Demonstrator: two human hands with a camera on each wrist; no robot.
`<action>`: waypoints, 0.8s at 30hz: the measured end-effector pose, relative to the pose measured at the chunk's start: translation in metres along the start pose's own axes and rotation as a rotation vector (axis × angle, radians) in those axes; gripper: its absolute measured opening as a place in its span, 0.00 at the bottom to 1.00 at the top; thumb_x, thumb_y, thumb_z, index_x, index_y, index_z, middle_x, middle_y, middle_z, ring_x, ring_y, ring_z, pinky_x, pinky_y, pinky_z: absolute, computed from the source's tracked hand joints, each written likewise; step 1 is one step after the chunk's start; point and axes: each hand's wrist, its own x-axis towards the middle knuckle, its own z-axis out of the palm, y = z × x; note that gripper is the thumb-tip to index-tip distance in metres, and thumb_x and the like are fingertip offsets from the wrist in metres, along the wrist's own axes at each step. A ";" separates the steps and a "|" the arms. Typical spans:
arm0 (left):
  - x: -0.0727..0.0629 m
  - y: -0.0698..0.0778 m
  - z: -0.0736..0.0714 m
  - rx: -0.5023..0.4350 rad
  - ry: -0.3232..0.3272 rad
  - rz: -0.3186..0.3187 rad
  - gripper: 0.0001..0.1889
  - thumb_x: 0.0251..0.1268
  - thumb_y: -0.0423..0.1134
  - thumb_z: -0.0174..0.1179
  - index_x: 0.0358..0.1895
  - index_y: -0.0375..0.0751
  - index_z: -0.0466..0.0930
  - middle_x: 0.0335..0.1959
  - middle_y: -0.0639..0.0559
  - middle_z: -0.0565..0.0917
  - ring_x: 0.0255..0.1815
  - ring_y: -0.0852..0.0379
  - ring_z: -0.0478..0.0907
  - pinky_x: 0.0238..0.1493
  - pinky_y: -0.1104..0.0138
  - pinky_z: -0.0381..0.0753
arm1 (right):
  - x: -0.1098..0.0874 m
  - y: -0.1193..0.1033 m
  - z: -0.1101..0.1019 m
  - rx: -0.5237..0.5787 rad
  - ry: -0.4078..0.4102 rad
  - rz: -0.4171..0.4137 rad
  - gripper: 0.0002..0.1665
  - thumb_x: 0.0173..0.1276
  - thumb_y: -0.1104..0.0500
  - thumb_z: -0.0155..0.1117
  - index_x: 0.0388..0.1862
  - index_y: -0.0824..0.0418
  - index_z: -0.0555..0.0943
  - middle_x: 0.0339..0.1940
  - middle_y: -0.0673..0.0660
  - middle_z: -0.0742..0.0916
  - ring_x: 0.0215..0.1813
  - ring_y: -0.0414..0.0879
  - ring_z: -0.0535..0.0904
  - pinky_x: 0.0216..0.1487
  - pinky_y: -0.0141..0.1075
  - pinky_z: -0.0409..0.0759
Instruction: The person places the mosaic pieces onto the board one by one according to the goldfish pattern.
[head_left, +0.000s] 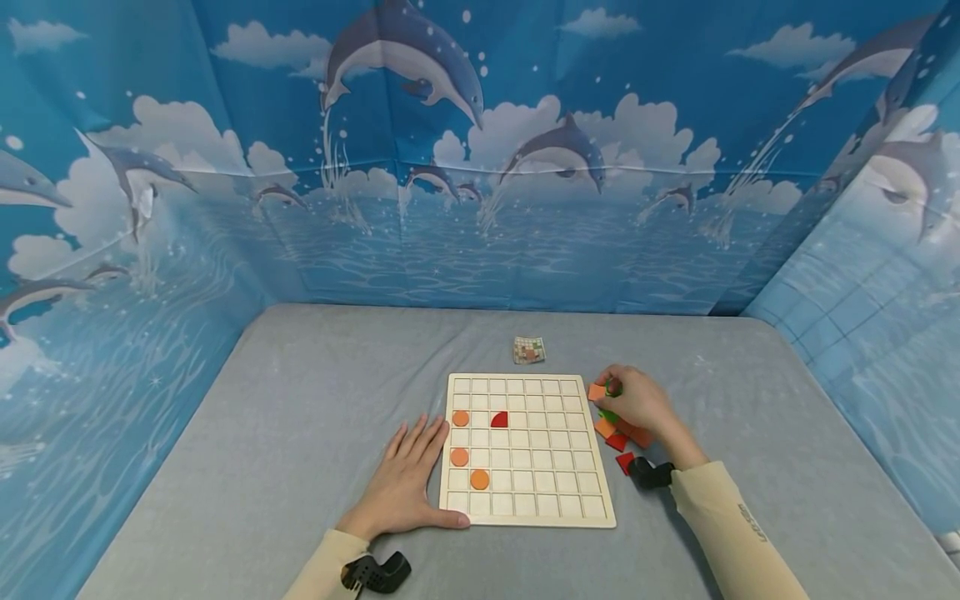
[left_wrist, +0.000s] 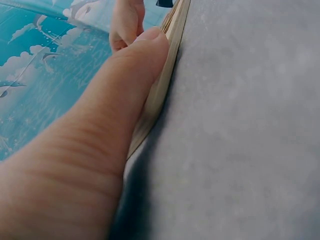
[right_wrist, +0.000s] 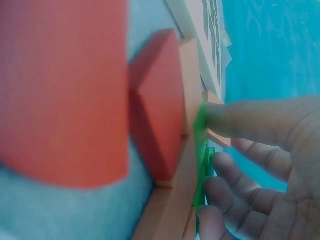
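My left hand [head_left: 405,479] lies spread at the left edge of a cream gridded board [head_left: 547,517], its fingertips touching the side. Its thumb rests at the board's lower left corner; the left wrist view shows the thumb against the edge. At the board's right side, my right hand [head_left: 637,400] pinches an orange square tile [head_left: 596,392] between thumb and index finger. Below that hand lies a loose pile with green tiles [right_wrist: 200,175], a red tile [right_wrist: 162,110] and orange tiles [head_left: 604,428]. The hand partly hides the pile.
On the board sit several pieces: orange discs [head_left: 460,457] at the left and a red quarter-circle [head_left: 499,420]. Behind the board lies a small patterned card [head_left: 529,350]. A red tile [head_left: 624,463] is near my right wrist. Dolphin-printed cloth [head_left: 480,233] surrounds the grey table [head_left: 322,392].
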 end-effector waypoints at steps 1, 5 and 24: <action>0.000 0.000 0.000 -0.001 0.001 0.000 0.68 0.36 0.85 0.49 0.76 0.40 0.43 0.76 0.49 0.48 0.76 0.49 0.37 0.71 0.53 0.33 | 0.000 0.000 0.000 0.008 0.004 -0.003 0.13 0.60 0.58 0.69 0.43 0.60 0.79 0.33 0.55 0.79 0.31 0.49 0.72 0.30 0.41 0.71; 0.000 0.000 0.001 0.000 0.006 0.003 0.68 0.36 0.85 0.49 0.76 0.40 0.43 0.76 0.49 0.48 0.76 0.49 0.37 0.71 0.54 0.33 | -0.002 0.001 0.000 0.045 0.021 -0.008 0.12 0.60 0.58 0.69 0.40 0.61 0.79 0.31 0.54 0.78 0.30 0.48 0.71 0.29 0.40 0.69; 0.000 0.000 0.000 -0.016 0.002 -0.005 0.68 0.35 0.85 0.50 0.76 0.41 0.43 0.76 0.49 0.48 0.76 0.50 0.36 0.71 0.54 0.33 | -0.010 0.005 0.000 0.145 0.043 -0.054 0.09 0.63 0.61 0.66 0.34 0.64 0.75 0.26 0.53 0.77 0.28 0.47 0.70 0.28 0.37 0.68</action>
